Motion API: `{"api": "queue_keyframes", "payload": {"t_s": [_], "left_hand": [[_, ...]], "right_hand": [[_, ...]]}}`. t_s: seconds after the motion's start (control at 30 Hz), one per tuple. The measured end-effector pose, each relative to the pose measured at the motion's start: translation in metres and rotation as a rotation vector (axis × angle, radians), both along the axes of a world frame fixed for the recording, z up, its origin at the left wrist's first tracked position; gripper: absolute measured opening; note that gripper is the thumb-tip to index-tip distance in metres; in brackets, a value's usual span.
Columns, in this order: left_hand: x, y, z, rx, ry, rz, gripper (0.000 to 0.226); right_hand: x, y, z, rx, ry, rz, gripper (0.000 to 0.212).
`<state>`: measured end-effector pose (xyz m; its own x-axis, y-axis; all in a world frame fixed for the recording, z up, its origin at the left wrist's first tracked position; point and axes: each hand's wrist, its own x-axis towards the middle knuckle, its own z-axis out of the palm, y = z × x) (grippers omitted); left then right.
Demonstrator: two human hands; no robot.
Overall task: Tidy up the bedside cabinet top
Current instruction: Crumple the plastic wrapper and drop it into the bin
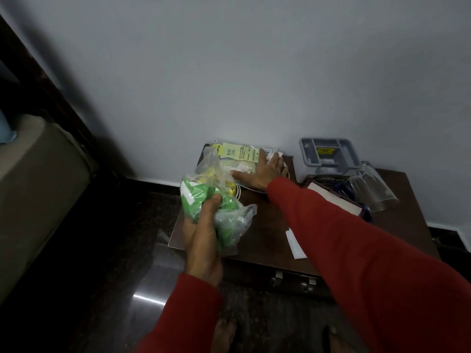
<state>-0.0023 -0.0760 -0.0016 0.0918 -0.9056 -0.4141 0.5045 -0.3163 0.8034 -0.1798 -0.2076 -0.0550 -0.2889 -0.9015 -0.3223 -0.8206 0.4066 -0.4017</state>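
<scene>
Left hand (204, 240) gripped green plastic packet (216, 207); right hand (262, 174) lay flat, fingers straight, on yellow-labelled packet (242, 154). I judged tidying half-done: grey organiser tray (328, 156), paper slip (295, 243) right of packet remained.

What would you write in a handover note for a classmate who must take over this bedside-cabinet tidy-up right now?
Left hand: grips a crumpled green and clear plastic bag above the cabinet's left edge.
Right hand: fingers straight, pressing on the yellow-labelled packet at the back by the wall.
Still on the cabinet top: grey tray, clear plastic piece, book, white paper slip.
Done: bag picked up.
Left: remove the packets, then straighten the rest.
</scene>
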Motion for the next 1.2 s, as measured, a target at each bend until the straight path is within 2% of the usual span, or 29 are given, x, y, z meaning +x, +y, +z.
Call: {"api": "queue_keyframes", "payload": {"t_s": [0.17,0.3,0.47,0.53,0.67,0.8,0.9,0.97,1.07,1.2], "left_hand": [[0.002,-0.011,-0.003,-0.001,-0.013,0.014,0.043],[-0.003,-0.016,-0.005,0.010,-0.017,0.007,0.043],[-0.010,-0.019,-0.007,-0.011,0.001,-0.015,0.042],[-0.010,-0.020,-0.008,-0.012,-0.006,-0.015,0.042],[-0.005,-0.020,-0.009,-0.011,-0.009,-0.010,0.043],[-0.003,-0.017,-0.007,0.004,-0.011,-0.001,0.042],[-0.005,-0.014,-0.006,-0.001,0.005,-0.014,0.041],[-0.005,-0.013,-0.006,-0.012,0.020,-0.017,0.045],[-0.004,-0.008,-0.006,-0.030,0.042,-0.016,0.053],[-0.005,-0.001,-0.001,-0.034,0.145,-0.022,0.065]], "right_hand": [[0.006,-0.004,-0.010,-0.101,0.161,0.100,0.108],[0.012,-0.004,-0.014,-0.159,0.248,0.154,0.077],[0.020,-0.003,-0.021,-0.333,0.187,0.242,0.032],[0.021,0.000,-0.012,-0.329,0.153,0.213,0.023],[0.015,0.002,0.006,-0.351,0.084,0.128,0.026],[0.013,0.007,0.027,-0.473,-0.003,0.073,0.026],[0.012,0.020,0.048,-0.560,-0.041,0.097,0.037],[0.013,0.029,0.063,-0.652,-0.069,0.122,0.044],[0.017,0.041,0.072,-0.735,-0.114,0.139,0.036],[0.014,0.058,0.071,-0.763,-0.062,0.163,0.039]]}}
